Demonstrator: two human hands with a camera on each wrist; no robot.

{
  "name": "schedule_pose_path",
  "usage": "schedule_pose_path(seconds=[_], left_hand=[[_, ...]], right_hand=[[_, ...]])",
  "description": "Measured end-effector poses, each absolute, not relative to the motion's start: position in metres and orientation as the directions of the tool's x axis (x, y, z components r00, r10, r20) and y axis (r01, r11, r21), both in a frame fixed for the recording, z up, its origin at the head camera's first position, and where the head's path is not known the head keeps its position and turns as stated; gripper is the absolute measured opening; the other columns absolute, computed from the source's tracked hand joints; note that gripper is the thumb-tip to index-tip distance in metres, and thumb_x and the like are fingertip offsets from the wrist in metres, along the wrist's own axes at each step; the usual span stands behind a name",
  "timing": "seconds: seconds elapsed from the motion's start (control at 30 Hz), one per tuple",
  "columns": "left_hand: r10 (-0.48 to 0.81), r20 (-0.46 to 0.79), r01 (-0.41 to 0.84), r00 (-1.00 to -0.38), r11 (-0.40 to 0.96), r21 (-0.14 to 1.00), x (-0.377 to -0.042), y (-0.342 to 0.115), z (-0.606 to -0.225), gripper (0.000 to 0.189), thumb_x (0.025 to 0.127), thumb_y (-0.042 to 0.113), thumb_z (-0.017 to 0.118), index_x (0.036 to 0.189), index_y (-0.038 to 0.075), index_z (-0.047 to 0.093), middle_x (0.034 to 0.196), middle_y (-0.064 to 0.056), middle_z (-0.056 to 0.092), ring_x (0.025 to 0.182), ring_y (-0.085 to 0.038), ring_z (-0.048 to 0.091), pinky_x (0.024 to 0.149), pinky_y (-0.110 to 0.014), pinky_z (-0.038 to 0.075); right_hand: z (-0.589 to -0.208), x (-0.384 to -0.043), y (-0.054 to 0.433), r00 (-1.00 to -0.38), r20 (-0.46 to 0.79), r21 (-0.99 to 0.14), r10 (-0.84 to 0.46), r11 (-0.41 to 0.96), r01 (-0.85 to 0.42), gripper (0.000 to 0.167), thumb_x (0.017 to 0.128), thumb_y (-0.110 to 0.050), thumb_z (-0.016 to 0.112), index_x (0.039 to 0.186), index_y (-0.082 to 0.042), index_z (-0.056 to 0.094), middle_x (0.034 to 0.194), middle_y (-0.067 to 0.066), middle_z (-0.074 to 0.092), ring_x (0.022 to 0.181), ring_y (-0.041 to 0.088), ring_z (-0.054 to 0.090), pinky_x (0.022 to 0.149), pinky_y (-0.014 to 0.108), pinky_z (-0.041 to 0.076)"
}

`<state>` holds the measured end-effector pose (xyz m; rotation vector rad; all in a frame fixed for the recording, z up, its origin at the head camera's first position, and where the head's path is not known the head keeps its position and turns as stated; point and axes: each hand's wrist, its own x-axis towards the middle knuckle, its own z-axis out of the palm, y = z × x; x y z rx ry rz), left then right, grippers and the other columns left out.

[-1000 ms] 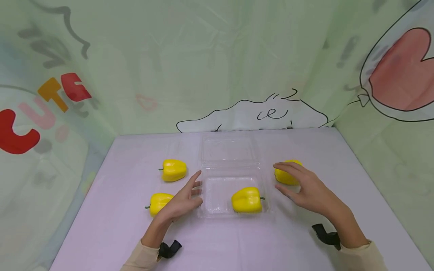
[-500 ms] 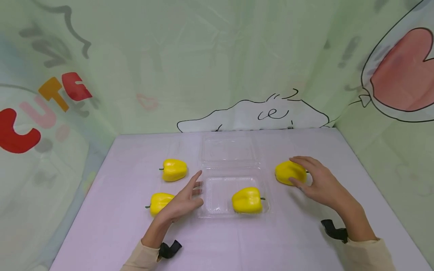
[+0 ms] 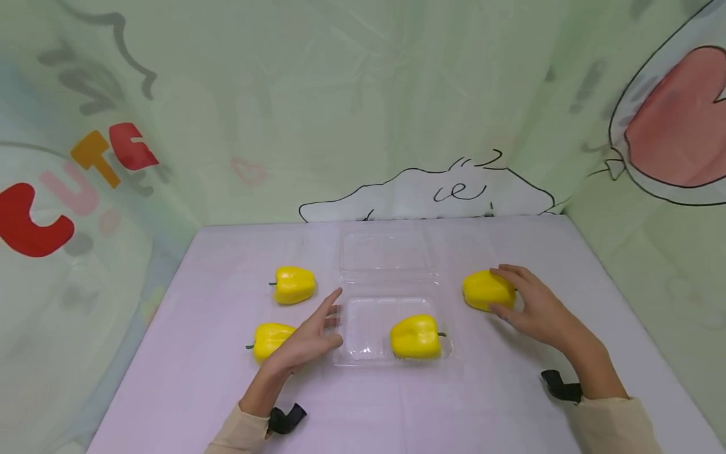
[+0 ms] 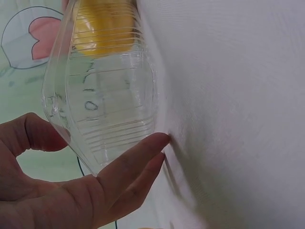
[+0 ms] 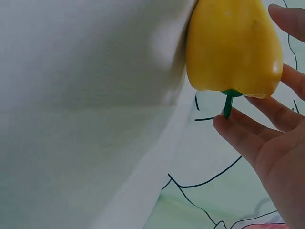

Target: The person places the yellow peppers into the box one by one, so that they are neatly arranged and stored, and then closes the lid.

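Note:
My right hand is at a yellow bell pepper on the right of the table, fingers spread about its stem end. In the right wrist view, fingertips reach behind that pepper and to its green stem, while the thumb lies at its upper edge, not visibly pressing. My left hand rests at the left side of a clear plastic clamshell container, thumb and fingers extended. One yellow bell pepper lies in the right part of the container, stem pointing right.
Left of the container lie two more yellow bell peppers, the farther one and a nearer one partly behind my left hand. The container's lid lies folded back. Printed cloth walls enclose the table's back and sides.
My right hand has moved right, from over the left part of the right-hand pepper to its stem end, then stayed nearly still. The left hand and the peppers keep their places.

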<state>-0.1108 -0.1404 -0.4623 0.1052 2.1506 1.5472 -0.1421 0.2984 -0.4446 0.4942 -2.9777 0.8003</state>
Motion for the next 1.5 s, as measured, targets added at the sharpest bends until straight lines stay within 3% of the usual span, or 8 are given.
schedule_pose_path(seconds=[0.17,0.67,1.5], left_hand=[[0.336,-0.335,-0.209,-0.88,0.36,0.909,-0.111,-0.139,-0.463,0.097,0.09,0.001,0.059,0.172,0.028,0.014,0.172,-0.022,0.028,0.156,-0.047,0.037,0.119,-0.067,0.041],[0.317,-0.334,-0.211,-0.888,0.364,0.907,-0.109,-0.14,-0.46,0.096,0.09,0.002,0.059,0.172,0.029,0.016,0.172,-0.023,0.029,0.154,-0.049,0.039,0.118,-0.069,0.042],[0.329,-0.349,-0.223,-0.878,0.364,0.904,-0.11,-0.141,-0.461,0.097,0.09,0.002,0.058,0.172,0.029,0.012,0.172,-0.024,0.027,0.156,-0.049,0.036,0.12,-0.071,0.038]], right_hand=[[-0.448,-0.142,0.301,-0.955,0.093,-0.489,-0.28,0.823,-0.289,0.078,0.089,-0.02,0.086,0.153,0.0,0.046,0.159,0.035,0.037,0.14,0.058,0.042,0.108,0.079,0.04],[-0.461,-0.149,0.309,-0.94,0.136,-0.558,-0.314,0.759,-0.334,0.079,0.087,-0.012,0.087,0.152,0.004,0.045,0.151,0.031,0.05,0.13,0.049,0.055,0.098,0.066,0.054],[-0.464,-0.148,0.308,-0.948,0.133,-0.609,-0.29,0.731,-0.309,0.078,0.085,-0.004,0.086,0.152,0.004,0.046,0.148,0.031,0.05,0.126,0.048,0.055,0.094,0.065,0.056]])
